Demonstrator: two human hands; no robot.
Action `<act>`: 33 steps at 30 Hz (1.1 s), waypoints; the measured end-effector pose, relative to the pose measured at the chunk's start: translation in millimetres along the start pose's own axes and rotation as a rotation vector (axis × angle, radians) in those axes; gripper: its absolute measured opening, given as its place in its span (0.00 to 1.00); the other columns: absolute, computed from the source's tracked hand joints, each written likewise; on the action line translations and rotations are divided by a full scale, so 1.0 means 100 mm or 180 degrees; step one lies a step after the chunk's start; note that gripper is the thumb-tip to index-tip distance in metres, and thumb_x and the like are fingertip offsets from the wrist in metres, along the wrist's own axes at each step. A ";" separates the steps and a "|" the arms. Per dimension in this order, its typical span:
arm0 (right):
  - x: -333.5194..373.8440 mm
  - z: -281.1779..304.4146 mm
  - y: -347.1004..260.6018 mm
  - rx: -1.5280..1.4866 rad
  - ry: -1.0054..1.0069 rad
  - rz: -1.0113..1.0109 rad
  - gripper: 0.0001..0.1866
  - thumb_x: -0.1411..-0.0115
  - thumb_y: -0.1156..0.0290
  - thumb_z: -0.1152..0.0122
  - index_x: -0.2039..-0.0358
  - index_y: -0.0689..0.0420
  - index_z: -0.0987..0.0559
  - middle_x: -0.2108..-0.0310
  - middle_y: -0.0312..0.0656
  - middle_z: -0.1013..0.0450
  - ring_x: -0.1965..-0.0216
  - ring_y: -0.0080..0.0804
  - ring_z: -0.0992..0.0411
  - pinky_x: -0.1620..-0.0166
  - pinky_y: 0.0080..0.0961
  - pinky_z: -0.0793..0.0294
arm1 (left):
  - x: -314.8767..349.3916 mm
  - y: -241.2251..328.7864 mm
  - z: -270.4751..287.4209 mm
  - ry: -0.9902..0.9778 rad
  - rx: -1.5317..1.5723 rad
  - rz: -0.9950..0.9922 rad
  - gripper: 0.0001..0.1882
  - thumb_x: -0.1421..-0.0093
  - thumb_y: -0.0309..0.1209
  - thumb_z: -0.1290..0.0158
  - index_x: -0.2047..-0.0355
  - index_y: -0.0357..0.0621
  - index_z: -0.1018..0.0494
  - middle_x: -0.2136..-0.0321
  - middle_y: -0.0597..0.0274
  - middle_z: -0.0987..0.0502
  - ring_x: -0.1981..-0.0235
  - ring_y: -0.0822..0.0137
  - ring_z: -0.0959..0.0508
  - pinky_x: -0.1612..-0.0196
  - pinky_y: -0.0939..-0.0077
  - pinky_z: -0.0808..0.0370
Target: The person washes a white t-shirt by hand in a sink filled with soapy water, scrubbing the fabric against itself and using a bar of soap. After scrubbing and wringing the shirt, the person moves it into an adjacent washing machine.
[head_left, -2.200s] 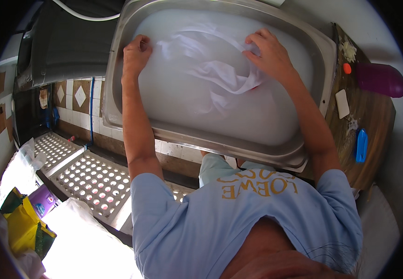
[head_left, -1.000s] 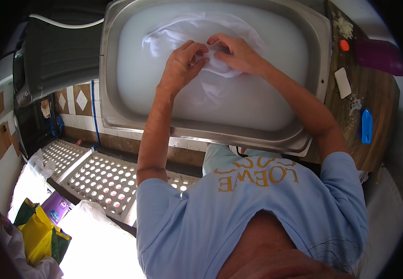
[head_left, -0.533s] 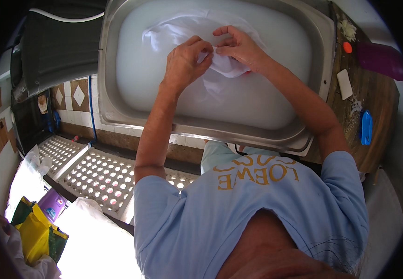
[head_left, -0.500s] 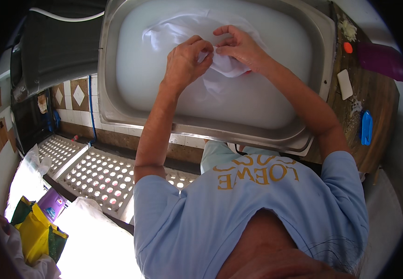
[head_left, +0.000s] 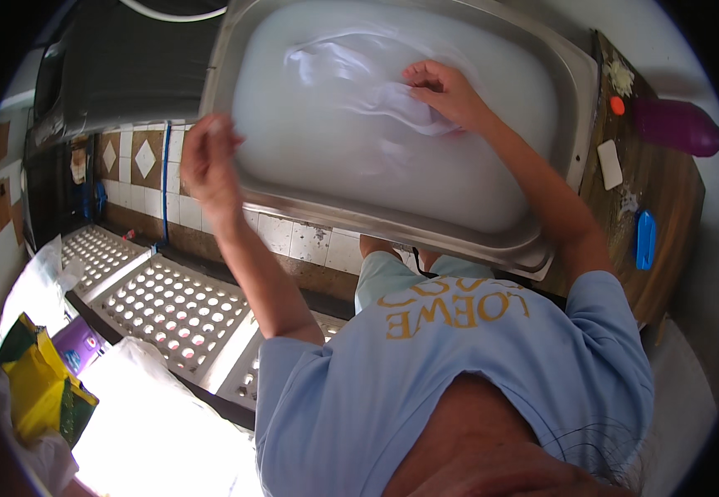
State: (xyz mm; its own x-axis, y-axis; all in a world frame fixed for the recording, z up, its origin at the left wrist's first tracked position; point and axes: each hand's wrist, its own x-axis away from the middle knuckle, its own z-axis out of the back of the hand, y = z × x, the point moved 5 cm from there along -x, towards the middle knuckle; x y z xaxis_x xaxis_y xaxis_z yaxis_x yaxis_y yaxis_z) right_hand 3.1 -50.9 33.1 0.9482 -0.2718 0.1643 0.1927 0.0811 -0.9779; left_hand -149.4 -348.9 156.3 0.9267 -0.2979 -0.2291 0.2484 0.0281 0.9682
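A white cloth (head_left: 334,66) lies partly sunk in cloudy, whitish water inside a metal basin (head_left: 351,217). At the cloth's right part is my right hand (head_left: 455,98), its fingers curled and the thumb against the fabric, gripping a bit of it. Off to the left, my left hand (head_left: 210,161) is raised by the basin's left rim, away from the cloth. Its fingers look bent but are smeared by motion, so whether they hold anything cannot be made out.
On a wooden board (head_left: 666,211) to the right are a white soap bar (head_left: 610,164), a blue brush-like object (head_left: 644,240), an orange cap (head_left: 617,105) and a purple bottle (head_left: 681,126). At lower left stand a perforated grey rack (head_left: 169,302) and a yellow-green bag (head_left: 40,385).
My left hand has let go of the cloth and swung left to the basin's rim. My right hand stays at the cloth. The view has shifted slightly.
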 end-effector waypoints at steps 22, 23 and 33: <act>-0.86 -0.52 -0.57 0.2794 0.0286 0.0261 0.16 0.45 0.64 0.42 0.57 0.56 0.26 0.71 0.43 0.25 0.69 0.42 0.28 0.64 0.34 0.29 | 3.49 -2.52 2.72 -0.0310 -0.3494 0.4014 0.42 0.57 0.32 0.35 0.40 0.52 0.41 0.41 0.42 0.41 0.40 0.47 0.41 0.40 0.55 0.40; -0.92 -0.52 -0.54 0.3125 0.0301 -0.0007 0.18 0.45 0.63 0.42 0.56 0.56 0.27 0.72 0.44 0.25 0.70 0.43 0.28 0.63 0.35 0.29 | 3.37 -2.35 2.52 0.0067 -0.3748 0.3397 0.37 0.56 0.33 0.36 0.43 0.49 0.35 0.43 0.43 0.37 0.42 0.49 0.37 0.41 0.57 0.38; -0.73 -0.32 -0.25 0.2107 0.1324 0.1356 0.47 0.52 0.65 0.33 0.36 0.57 0.49 0.40 0.55 0.44 0.38 0.52 0.47 0.39 0.37 0.44 | 1.78 -1.19 2.47 0.1894 -0.2772 0.0551 0.13 0.44 0.39 0.42 0.69 0.40 0.25 0.74 0.62 0.27 0.73 0.68 0.29 0.69 0.72 0.32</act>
State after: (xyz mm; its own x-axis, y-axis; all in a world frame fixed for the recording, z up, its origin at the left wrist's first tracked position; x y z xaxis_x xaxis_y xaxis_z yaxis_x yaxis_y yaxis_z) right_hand -79.2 -63.5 41.9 0.8291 -0.4079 -0.3825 0.0732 0.7573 -0.6490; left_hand -83.4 -641.2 25.1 0.8989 0.2824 -0.3351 -0.0020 0.7674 0.6412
